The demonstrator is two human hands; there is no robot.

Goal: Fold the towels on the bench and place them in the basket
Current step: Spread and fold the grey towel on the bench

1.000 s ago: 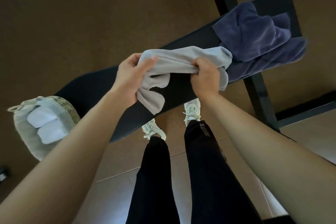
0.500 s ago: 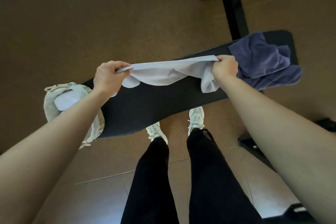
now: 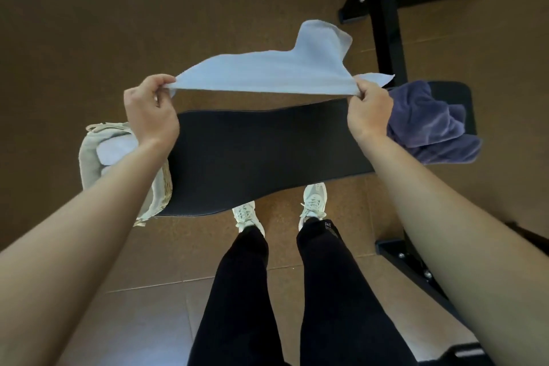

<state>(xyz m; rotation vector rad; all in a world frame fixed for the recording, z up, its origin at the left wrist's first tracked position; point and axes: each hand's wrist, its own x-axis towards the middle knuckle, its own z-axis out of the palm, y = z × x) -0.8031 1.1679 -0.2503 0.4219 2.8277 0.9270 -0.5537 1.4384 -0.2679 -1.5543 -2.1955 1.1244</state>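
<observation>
– Towel (image 3: 267, 74) is off the bench (image 3: 267, 154), stretched in the air between both hands, above the far edge of the pad.
– How's the hold?
– Left hand (image 3: 150, 111) pinches the near-left corner and right hand (image 3: 370, 111) pinches the near-right one, the two well apart. The near hem is taut between them, and the far part floats up in a hump on the right.
– So it's light.
– Very light, I'd say, thin and floppy. No stiffness at all, so it'll sag wherever it isn't held. Doesn't look slippery either; a pinch should do.
– Where would you grab it?
– Right there, at the corners along one hem. Take it by the middle and it bunches. My guess is it wants laying flat on the bare pad, then folding corner to corner.
– And the rest?
– Purple towel (image 3: 427, 122) lies crumpled at the right end of the bench, just beside the right hand. Looks thicker, probably heavier. Basket (image 3: 86, 163) sits at the left end, partly behind the left forearm, with a folded pale towel (image 3: 114, 151) in it.
– Anything fragile?
– Nothing. Worst case, a corner slips and it lands on the floor (image 3: 118, 24).
</observation>
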